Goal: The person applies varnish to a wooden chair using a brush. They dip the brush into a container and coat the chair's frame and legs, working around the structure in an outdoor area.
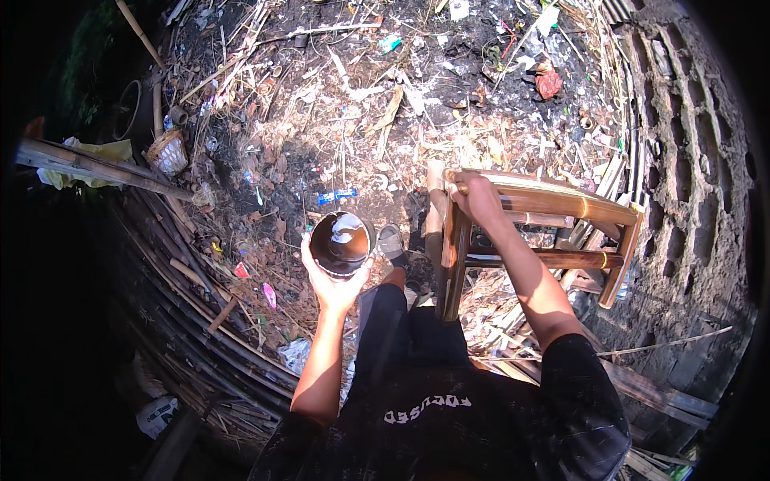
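My left hand is wrapped round the underside and sides of a round, dark container with glossy brown liquid in it. Light reflects white off the liquid's surface. To the right, my right hand grips the left top corner of a glossy brown bamboo furniture frame. The frame has thick posts, a wide upper rail and a thinner crossbar below. It is held up off the ground, apart from the container. Its far side is partly hidden by the rails.
Leaves, ash and scattered litter cover the ground. Long bamboo poles lie stacked at the left, near a woven basket. A rough block wall stands at the right, with split bamboo strips below the frame.
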